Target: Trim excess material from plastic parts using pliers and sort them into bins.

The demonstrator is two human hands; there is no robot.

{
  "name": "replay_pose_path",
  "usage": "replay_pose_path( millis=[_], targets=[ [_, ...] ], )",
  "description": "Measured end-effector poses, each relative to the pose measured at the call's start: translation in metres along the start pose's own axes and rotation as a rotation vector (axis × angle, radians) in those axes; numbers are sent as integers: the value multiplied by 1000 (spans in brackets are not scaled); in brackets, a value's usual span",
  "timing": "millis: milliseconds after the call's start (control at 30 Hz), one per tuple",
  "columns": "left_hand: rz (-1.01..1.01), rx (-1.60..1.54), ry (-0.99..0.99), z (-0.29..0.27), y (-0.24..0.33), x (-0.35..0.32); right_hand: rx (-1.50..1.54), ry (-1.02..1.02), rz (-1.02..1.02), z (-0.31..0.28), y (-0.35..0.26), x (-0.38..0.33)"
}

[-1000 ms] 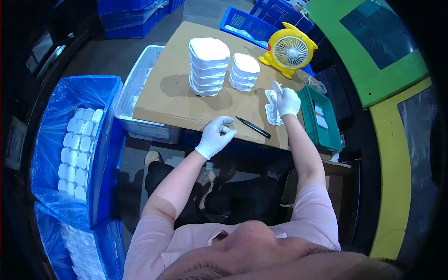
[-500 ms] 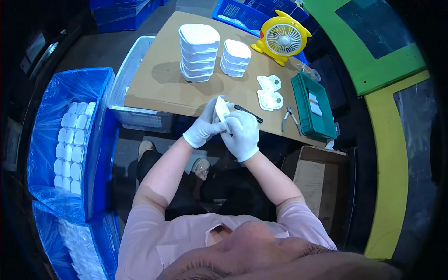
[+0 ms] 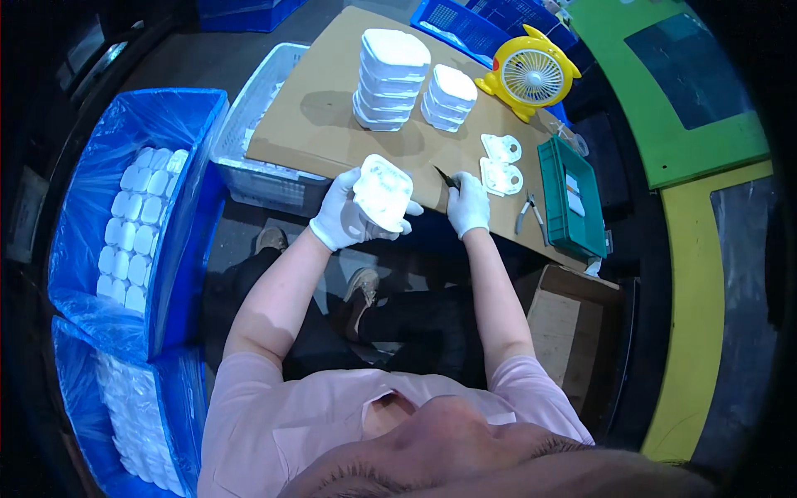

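My left hand [image 3: 336, 217], in a white glove, grips a white plastic piece [image 3: 383, 195] with rounded corners by its edge, its broad face turned up. Apart from it, over the table's front edge, my gloved right hand [image 3: 469, 209] is closed around a slim dark pointed tool [image 3: 446, 177]; its tip points up and left, and whether it is a knife I cannot tell. Just beyond the right hand lie two flat white pieces with round holes [image 3: 501, 176]. A tall stack of white plastic pieces [image 3: 390, 83] and a shorter stack [image 3: 448, 98] stand farther back.
Pliers [image 3: 531, 217] lie beside a green tray [image 3: 573, 199] on the cardboard-covered table [image 3: 307, 124]. A yellow fan [image 3: 531, 76] stands at the back. On the left are a white crate [image 3: 266, 187] and blue bins [image 3: 187, 241] of white pieces; an open box [image 3: 573, 319] sits below right.
My hands have separated. The left has turned the white piece broad face up, and the right has moved right with the dark tool. The view has shifted slightly.
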State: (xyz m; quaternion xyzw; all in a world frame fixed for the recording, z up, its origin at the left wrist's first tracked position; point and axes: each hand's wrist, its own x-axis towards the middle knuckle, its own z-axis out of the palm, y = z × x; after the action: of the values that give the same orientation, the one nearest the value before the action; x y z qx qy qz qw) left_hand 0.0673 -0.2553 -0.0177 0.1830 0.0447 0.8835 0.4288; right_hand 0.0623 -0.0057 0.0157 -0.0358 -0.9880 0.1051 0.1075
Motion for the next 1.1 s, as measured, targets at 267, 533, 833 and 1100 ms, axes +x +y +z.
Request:
replay_pose_path(
  millis=[267, 533, 833, 1100],
  targets=[
    [-97, -215, 11, 10, -1, -4, 316, 193, -84, -15, -20, -23],
    [-65, -154, -22, 8, -7, 3, 394, 12, -419, -76, -88, -90],
    [-50, -66, 127, 1, -11, 9, 284, -67, -403, -72, -101, -94],
    [-42, -43, 87, 0, -8, 9, 438, -154, -348, -69, -101, -90]
  ],
)
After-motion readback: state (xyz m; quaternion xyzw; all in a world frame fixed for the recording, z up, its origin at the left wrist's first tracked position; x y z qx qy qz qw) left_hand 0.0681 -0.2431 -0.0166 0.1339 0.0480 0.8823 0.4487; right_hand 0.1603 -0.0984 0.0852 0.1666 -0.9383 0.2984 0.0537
